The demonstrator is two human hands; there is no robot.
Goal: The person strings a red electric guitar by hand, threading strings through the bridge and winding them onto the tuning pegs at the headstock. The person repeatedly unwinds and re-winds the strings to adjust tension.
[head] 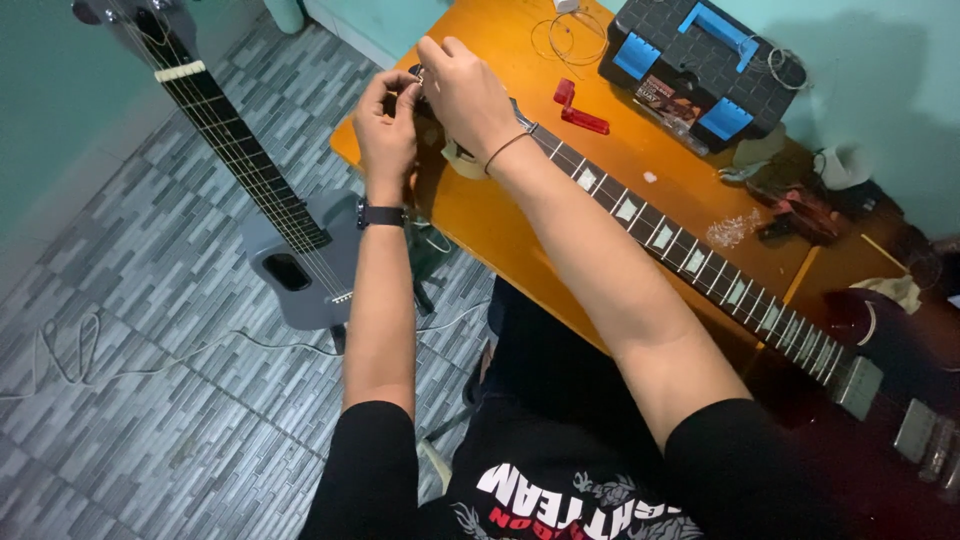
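At the table's [640,160] near-left corner, I saw both hands meet over the electric guitar's [700,255] headstock, just beside the edge; open floor [150,400] lay beyond; the neck ran from there toward lower right; my left hand [387,125] pinched something small I couldn't make out; my right hand [465,95] curled over, grip unclear.

The electric guitar [700,262] has its headstock hidden behind the right hand [465,95] and left hand [388,122] — what the fingers pinch there is probably a tuning peg; its body runs off the right edge.
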